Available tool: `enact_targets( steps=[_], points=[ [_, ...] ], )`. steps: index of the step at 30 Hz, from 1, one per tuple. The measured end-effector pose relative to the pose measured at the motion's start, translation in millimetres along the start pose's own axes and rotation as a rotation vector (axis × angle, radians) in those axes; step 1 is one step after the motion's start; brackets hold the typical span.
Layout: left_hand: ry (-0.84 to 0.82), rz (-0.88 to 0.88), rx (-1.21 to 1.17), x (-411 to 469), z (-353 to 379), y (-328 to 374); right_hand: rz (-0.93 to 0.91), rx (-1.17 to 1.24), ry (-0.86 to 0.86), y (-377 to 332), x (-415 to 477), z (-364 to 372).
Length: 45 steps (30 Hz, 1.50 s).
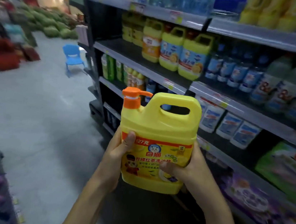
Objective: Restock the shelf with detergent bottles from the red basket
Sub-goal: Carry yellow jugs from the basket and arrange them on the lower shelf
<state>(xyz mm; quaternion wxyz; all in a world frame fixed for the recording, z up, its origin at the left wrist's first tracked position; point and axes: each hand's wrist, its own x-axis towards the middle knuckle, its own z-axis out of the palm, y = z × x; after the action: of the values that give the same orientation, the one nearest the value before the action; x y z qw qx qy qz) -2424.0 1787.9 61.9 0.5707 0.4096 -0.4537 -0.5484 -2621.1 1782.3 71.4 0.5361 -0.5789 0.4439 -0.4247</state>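
Yellow and smooth, the detergent bottle (156,141) with the orange pump (133,98) stands upright in the air between both hands. The left hand (117,154) grips its left side, thumb on the label. The right hand (192,168) grips its right side near the bottom, thumb on the front too. Both hands are wrapped tight on it.

What could go wrong? The hands hold low down and the bottle looks big and full, so it may tip or slide out on the way up. The bare shelf board (121,50) is up above the left hand, and the gap under the next shelf (167,14) looks small, so the pump might bump that edge. The row of yellow bottles (176,49) stands above the right hand; a push too far right could knock them over.

Far to the left of the hands, the red shapes (0,55) are too blurry to tell if one is the red basket. Nearer the left hand is a smooth grey floor (31,106). A small blue chair (73,58) sits on it, well beyond that hand. Right of the hands run lower shelves (238,106) with more bottles and packs.
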Motion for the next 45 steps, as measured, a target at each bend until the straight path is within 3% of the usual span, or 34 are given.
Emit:
enact_targets(
  steps=[7, 24, 33, 39, 45],
  points=[
    [0.065, 0.053, 0.023, 46.1, -81.1, 18.9, -0.009, 0.047, -0.069, -4.4, 77.0, 68.1],
    [0.131, -0.056, 0.21, 250.0, -182.8, 33.3, 0.052, -0.012, -0.291, 8.2, 348.0, 85.2],
    [0.264, -0.065, 0.21, 326.9, -269.2, 34.9, 0.072, -0.062, -0.419, 17.2, 467.4, 149.4],
    [0.242, -0.04, 0.178, 397.2, -354.4, 41.8, 0.059, -0.112, -0.372, 16.0, 550.3, 215.0],
    [0.113, -0.015, 0.116, 481.5, -416.9, 63.1, 0.015, -0.141, -0.184, -2.4, 609.0, 259.6]
  ],
)
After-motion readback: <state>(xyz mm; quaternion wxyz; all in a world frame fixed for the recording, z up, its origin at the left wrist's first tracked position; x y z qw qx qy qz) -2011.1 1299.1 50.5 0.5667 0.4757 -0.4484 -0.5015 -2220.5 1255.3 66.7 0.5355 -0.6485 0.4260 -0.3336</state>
